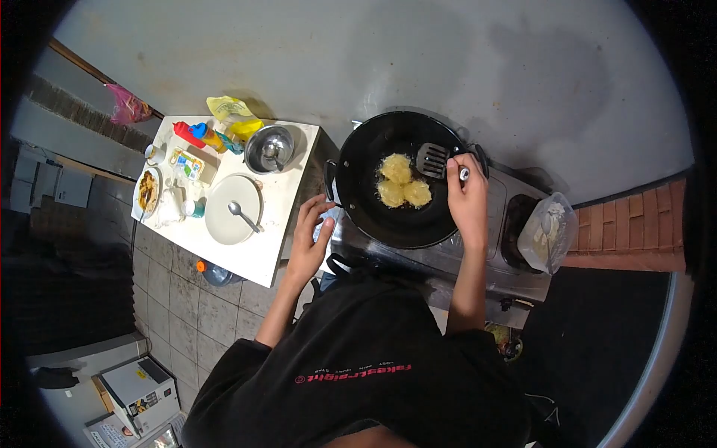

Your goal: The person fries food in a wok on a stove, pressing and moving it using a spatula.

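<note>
A black wok [403,227] sits on the stove, with three yellow fritters [396,169] frying close together in its middle. My right hand [467,196] is closed round the handle of a slotted spatula [432,160]. The spatula's dark head is inside the wok, just right of the fritters and apart from them. My left hand [311,233] is by the wok's left side, near its handle [331,181], fingers apart and nothing in them. Whether its fingertips touch the wok I cannot tell.
On the stove's right stands a clear plastic tub [547,233] of white powder. The white table [254,265] at left bears a plate [233,224] with a spoon, a steel bowl [269,148], sauce bottles [190,134] and a plate of food [147,192]. A wall rises behind the wok.
</note>
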`<state>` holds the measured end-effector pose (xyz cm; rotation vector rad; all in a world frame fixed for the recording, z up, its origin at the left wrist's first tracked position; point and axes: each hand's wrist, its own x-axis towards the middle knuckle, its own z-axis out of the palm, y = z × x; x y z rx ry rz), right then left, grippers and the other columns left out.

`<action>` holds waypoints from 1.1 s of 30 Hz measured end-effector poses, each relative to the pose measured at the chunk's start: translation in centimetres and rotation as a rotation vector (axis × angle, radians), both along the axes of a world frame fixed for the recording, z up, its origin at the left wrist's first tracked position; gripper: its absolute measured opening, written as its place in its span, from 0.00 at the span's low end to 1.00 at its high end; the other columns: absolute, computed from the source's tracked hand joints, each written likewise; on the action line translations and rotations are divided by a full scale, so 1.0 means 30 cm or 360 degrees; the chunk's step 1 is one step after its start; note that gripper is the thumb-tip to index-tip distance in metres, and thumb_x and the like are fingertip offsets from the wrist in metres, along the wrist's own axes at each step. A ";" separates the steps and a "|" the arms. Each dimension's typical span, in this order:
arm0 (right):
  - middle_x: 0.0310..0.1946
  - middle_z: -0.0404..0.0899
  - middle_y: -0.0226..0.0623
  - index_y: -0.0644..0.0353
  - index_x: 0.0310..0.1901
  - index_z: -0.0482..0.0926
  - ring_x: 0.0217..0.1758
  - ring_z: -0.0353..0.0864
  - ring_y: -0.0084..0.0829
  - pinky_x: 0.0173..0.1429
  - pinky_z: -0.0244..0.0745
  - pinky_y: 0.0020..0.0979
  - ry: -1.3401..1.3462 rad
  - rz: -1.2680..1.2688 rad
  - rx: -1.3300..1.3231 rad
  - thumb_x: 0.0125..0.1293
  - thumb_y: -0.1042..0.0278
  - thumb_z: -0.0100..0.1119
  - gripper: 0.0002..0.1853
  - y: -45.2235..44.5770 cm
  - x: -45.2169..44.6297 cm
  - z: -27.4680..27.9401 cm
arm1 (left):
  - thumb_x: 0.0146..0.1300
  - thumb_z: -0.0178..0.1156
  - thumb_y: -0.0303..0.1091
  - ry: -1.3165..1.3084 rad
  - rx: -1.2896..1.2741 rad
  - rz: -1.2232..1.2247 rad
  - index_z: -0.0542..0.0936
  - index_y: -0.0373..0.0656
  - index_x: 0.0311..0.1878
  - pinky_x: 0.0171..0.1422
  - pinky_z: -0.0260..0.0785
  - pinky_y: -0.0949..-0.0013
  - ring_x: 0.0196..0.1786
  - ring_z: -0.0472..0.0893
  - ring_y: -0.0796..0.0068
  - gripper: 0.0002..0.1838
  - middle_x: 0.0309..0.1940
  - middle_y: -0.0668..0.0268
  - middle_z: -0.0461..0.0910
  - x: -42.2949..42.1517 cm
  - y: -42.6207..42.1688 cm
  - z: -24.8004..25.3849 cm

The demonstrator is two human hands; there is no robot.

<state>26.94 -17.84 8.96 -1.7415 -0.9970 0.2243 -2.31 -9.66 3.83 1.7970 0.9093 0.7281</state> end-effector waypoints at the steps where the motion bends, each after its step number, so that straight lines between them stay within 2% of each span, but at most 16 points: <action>1: 0.31 0.72 0.41 0.67 0.40 0.74 0.32 0.71 0.31 0.40 0.69 0.33 -0.0185 0.0005 0.0036 0.78 0.66 0.56 0.11 0.001 0.001 -0.002 | 0.79 0.52 0.36 0.0034 0.0012 -0.0019 0.76 0.35 0.64 0.74 0.66 0.59 0.72 0.72 0.60 0.18 0.70 0.54 0.67 0.000 0.000 0.000; 5: 0.31 0.72 0.41 0.67 0.40 0.75 0.32 0.72 0.30 0.38 0.69 0.32 -0.0245 0.0054 0.0032 0.78 0.66 0.56 0.11 -0.011 0.006 -0.021 | 0.77 0.56 0.39 -0.0027 0.0003 0.0018 0.79 0.38 0.62 0.70 0.69 0.58 0.71 0.72 0.56 0.18 0.70 0.53 0.69 0.002 0.001 -0.015; 7: 0.31 0.73 0.41 0.67 0.41 0.74 0.32 0.72 0.30 0.38 0.69 0.32 0.0154 0.0035 -0.0079 0.78 0.67 0.56 0.11 -0.017 0.001 -0.018 | 0.77 0.56 0.39 -0.0021 0.0014 0.0008 0.79 0.38 0.62 0.70 0.69 0.58 0.71 0.72 0.56 0.18 0.70 0.53 0.69 0.002 0.005 -0.013; 10: 0.32 0.73 0.40 0.67 0.41 0.75 0.33 0.71 0.30 0.38 0.70 0.32 0.0360 0.0104 0.0051 0.78 0.68 0.56 0.10 -0.026 0.006 -0.034 | 0.77 0.55 0.39 -0.0044 0.0013 0.0010 0.79 0.38 0.62 0.70 0.69 0.58 0.71 0.72 0.55 0.18 0.70 0.53 0.69 -0.001 0.008 -0.020; 16: 0.32 0.74 0.39 0.68 0.41 0.75 0.34 0.71 0.28 0.39 0.70 0.31 -0.0137 0.0062 -0.0031 0.78 0.68 0.56 0.10 -0.018 -0.004 -0.025 | 0.78 0.55 0.39 -0.0030 0.0024 0.0027 0.79 0.37 0.62 0.70 0.69 0.58 0.70 0.73 0.55 0.18 0.70 0.53 0.69 -0.006 0.007 -0.013; 20: 0.33 0.75 0.40 0.68 0.41 0.75 0.35 0.73 0.30 0.41 0.70 0.33 0.0146 0.0050 -0.0056 0.78 0.68 0.56 0.10 -0.016 -0.001 -0.046 | 0.78 0.55 0.40 -0.0031 0.0021 0.0025 0.79 0.37 0.62 0.70 0.69 0.57 0.70 0.73 0.55 0.19 0.70 0.53 0.69 -0.006 0.009 -0.010; 22: 0.33 0.75 0.40 0.68 0.41 0.75 0.35 0.73 0.31 0.43 0.70 0.33 0.0235 0.0041 0.0102 0.77 0.69 0.56 0.10 -0.015 0.007 -0.063 | 0.77 0.55 0.41 -0.0014 0.0044 0.0034 0.79 0.38 0.62 0.70 0.69 0.57 0.70 0.73 0.54 0.19 0.70 0.52 0.69 -0.005 0.008 -0.003; 26: 0.33 0.75 0.41 0.68 0.41 0.75 0.34 0.72 0.31 0.43 0.70 0.33 0.0138 0.0006 0.0065 0.77 0.69 0.56 0.10 -0.013 -0.008 -0.028 | 0.77 0.55 0.42 -0.0017 0.0032 0.0040 0.80 0.38 0.62 0.71 0.68 0.56 0.70 0.73 0.54 0.20 0.70 0.52 0.69 -0.006 0.005 -0.013; 28: 0.33 0.75 0.41 0.68 0.41 0.75 0.34 0.71 0.31 0.43 0.70 0.33 -0.0107 -0.0009 -0.0020 0.77 0.69 0.56 0.10 -0.015 -0.019 -0.002 | 0.77 0.55 0.41 -0.0019 0.0019 0.0037 0.79 0.38 0.62 0.71 0.68 0.56 0.71 0.72 0.54 0.19 0.69 0.53 0.69 -0.007 0.004 -0.010; 32: 0.32 0.74 0.42 0.68 0.40 0.74 0.33 0.71 0.32 0.43 0.70 0.33 -0.0092 0.0017 -0.0062 0.77 0.69 0.56 0.10 -0.019 -0.013 -0.020 | 0.77 0.55 0.40 -0.0002 0.0020 0.0031 0.79 0.38 0.61 0.71 0.68 0.56 0.71 0.72 0.54 0.18 0.69 0.53 0.69 -0.011 0.005 -0.008; 33: 0.32 0.73 0.42 0.68 0.40 0.74 0.33 0.71 0.33 0.43 0.70 0.33 0.0055 0.0015 -0.0044 0.77 0.69 0.56 0.10 -0.021 -0.011 -0.030 | 0.77 0.55 0.39 -0.0002 0.0022 0.0034 0.79 0.38 0.61 0.71 0.68 0.56 0.71 0.72 0.54 0.18 0.69 0.53 0.70 -0.010 0.004 -0.007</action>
